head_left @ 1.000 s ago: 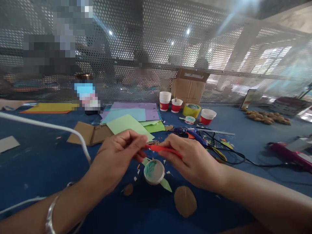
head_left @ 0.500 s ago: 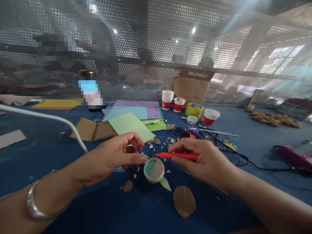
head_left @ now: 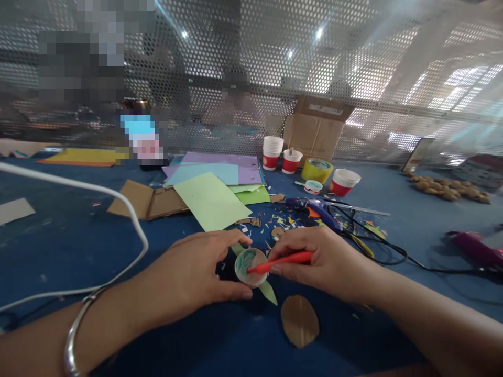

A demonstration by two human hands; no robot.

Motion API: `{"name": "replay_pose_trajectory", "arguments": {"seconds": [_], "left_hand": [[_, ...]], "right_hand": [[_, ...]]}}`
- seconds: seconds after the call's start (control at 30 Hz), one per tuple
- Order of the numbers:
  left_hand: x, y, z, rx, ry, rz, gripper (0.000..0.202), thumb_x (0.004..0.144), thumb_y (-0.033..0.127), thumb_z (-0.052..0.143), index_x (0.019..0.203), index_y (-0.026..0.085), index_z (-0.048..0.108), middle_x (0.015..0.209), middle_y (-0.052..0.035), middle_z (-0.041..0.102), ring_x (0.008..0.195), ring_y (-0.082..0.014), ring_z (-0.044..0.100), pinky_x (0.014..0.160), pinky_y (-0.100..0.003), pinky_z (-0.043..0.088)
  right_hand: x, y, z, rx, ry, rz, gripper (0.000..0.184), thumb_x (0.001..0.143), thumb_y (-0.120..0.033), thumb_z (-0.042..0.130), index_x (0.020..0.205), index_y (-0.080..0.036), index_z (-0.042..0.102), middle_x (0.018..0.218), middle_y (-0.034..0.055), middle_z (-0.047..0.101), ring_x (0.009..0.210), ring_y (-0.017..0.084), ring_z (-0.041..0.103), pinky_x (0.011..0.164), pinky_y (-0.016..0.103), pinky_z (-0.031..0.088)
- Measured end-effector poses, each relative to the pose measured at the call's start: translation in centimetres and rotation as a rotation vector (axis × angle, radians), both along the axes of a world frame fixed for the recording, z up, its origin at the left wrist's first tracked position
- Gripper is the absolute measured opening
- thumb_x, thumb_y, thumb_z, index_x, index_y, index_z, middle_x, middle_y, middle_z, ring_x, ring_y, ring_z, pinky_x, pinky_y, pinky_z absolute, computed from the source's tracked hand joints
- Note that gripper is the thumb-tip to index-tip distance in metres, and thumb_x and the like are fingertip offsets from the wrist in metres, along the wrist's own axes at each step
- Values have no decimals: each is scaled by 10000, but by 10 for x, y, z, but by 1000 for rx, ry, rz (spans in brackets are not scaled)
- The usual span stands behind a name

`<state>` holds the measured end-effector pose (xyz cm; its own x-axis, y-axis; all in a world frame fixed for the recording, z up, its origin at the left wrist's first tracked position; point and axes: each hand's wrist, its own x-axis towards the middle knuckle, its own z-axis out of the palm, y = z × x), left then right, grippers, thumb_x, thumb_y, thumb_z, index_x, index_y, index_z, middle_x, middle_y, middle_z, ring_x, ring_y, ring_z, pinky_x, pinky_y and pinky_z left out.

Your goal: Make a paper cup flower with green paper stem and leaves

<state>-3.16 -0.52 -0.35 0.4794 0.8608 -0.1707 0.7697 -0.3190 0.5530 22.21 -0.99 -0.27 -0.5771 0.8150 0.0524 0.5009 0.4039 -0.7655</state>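
A small round cup (head_left: pixel 249 266), white with green smears on its upturned face, stands on the blue table (head_left: pixel 78 246) with a green paper leaf (head_left: pixel 268 292) under it. My left hand (head_left: pixel 192 275) curls round the cup's left side, thumb and forefinger touching it. My right hand (head_left: pixel 322 262) is closed on a red pen (head_left: pixel 283 261), whose tip touches the cup's face. A cardboard leaf shape (head_left: pixel 299 320) lies just in front of my right hand.
Coloured paper sheets (head_left: pixel 212 199), cardboard pieces (head_left: pixel 147 201), red and white cups (head_left: pixel 343 183), a yellow tape roll (head_left: pixel 316 169), a glue gun with black cable (head_left: pixel 322 214) and paper scraps lie behind. A white cable (head_left: pixel 129 220) loops at left. A perforated screen (head_left: pixel 251 78) backs the table.
My left hand let go of the pen's end and came down round the cup. My right hand swung the red pen down until its tip met the cup.
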Motion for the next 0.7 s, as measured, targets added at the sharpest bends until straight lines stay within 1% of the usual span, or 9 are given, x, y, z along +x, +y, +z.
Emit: {"name": "replay_pose_trajectory", "arguments": {"seconds": [0.1,0.17,0.23,0.27,0.37,0.47,0.53,0.6,0.7], "left_hand": [[5,1,3,-20,38,-20,440,801,551,771,1172,323,704,1069,-10,753,975,-274,688,761,-303,439],[7,1,7,-20,60,-13,394,813,558,757,1118,314,706,1030,1,751,952,-266,682,744,-298,419],[9,0,11,-15,90,-3,389,803,567,766,1100,322,710,1031,12,749,952,-259,675,747,-303,405],[9,0,12,-8,101,0,384,803,568,764,1096,325,714,1031,16,747,950,-256,670,749,-307,399],[8,-2,12,6,96,-11,366,834,593,724,1083,325,722,989,22,740,895,-237,658,731,-316,386],[6,-2,8,3,90,-7,371,827,589,740,1088,326,722,991,28,741,903,-235,661,736,-320,388],[5,-1,4,8,83,2,433,785,567,794,1143,336,716,1067,28,747,984,-249,669,784,-326,402],[4,1,-1,32,54,-5,519,749,566,831,1211,364,709,1134,34,745,1035,-254,671,830,-330,410],[3,4,-6,59,39,-36,539,748,585,833,1241,402,717,1062,42,749,946,-237,678,795,-322,409]], "right_hand": [[0,-1,-1,46,9,-84,85,897,-210,714,930,-180,787,917,9,759,800,135,664,736,253,486],[-1,-2,-1,38,17,-42,93,904,-211,711,943,-192,792,915,-1,757,807,128,664,741,245,488],[-2,-4,-1,21,28,17,107,918,-223,706,969,-205,799,924,-13,757,821,118,667,756,235,489],[-2,-4,-1,19,29,24,111,923,-227,704,976,-204,799,925,-15,757,824,115,668,760,232,489],[-2,-4,-1,44,13,-39,87,901,-220,724,948,-182,787,913,-13,754,816,110,667,754,226,482],[-2,-3,-2,44,6,-12,87,899,-211,724,951,-185,789,909,-16,749,811,106,664,755,222,482],[-3,-3,-2,36,25,26,110,908,-198,707,967,-193,801,906,-18,754,810,107,669,757,223,487],[-6,-4,-1,31,45,27,134,904,-179,704,980,-194,813,912,-13,766,824,117,682,764,229,493],[-7,-4,0,35,42,20,153,905,-178,705,1000,-194,824,922,-5,779,839,128,691,772,237,497]]}}
